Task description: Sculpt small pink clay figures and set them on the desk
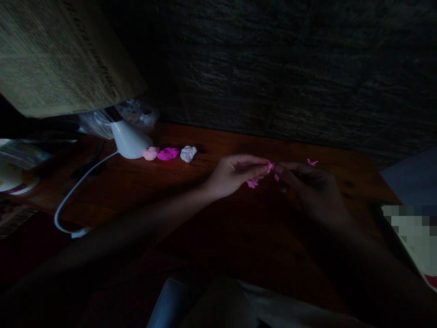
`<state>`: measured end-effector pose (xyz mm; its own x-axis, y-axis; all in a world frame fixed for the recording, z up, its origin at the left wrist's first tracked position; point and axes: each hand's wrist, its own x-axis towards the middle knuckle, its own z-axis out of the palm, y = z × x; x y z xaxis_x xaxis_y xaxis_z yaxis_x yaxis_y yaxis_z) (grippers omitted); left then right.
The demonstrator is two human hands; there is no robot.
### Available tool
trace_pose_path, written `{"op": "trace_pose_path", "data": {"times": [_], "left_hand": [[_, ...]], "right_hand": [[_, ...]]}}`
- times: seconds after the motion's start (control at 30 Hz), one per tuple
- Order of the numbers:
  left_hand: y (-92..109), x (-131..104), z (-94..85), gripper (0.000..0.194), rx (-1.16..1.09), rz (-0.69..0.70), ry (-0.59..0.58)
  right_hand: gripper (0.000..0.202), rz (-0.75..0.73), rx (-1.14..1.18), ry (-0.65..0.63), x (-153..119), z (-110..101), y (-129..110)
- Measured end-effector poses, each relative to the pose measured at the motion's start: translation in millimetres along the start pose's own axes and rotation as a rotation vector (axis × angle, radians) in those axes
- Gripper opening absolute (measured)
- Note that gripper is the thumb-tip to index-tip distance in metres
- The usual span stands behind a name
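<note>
Left hand (pixel 228 175): pinching a small pink piece (pixel 271 166) between thumb and forefinger.
Right hand (pixel 312 187): gripping the same piece from the opposite side, fingertips drawn together, over the wooden table (pixel 218 143).
Pink scrap (pixel 312 162): lying just beyond the right hand.
White lamp base (pixel 129 140): standing at left, beside a row of pale pink lump (pixel 150 153), magenta lump (pixel 168 154) and white lump (pixel 188 154).

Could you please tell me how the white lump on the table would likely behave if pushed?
The white lump would probably dent, since its creased surface looks soft and doughy. Its uneven outline suggests it would slide or wobble rather than roll freely. Being small, it is likely light.
</note>
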<state>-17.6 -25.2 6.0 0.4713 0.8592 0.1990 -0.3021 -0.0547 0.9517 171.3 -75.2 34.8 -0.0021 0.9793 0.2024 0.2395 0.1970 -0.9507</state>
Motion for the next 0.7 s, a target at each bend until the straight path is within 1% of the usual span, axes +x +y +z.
{"op": "trace_pose_path", "data": {"times": [0.3, 0.5, 0.7], "left_hand": [[-2.2, 0.5, -0.9, 0.042, 0.007, -0.033, 0.004], [-1.4, 0.7, -1.0, 0.039, 0.032, -0.003, -0.012], [-1.7, 0.0, 0.2, 0.036, 0.038, 0.024, 0.006]], "right_hand": [[0.023, 0.003, 0.001, 0.012, -1.1, 3.2, -1.9], [0.027, 0.0, 0.012, 0.009, -0.5, 2.3, 2.9], [0.028, -0.038, -0.021, 0.02, -0.8, 2.8, -1.2]]}}
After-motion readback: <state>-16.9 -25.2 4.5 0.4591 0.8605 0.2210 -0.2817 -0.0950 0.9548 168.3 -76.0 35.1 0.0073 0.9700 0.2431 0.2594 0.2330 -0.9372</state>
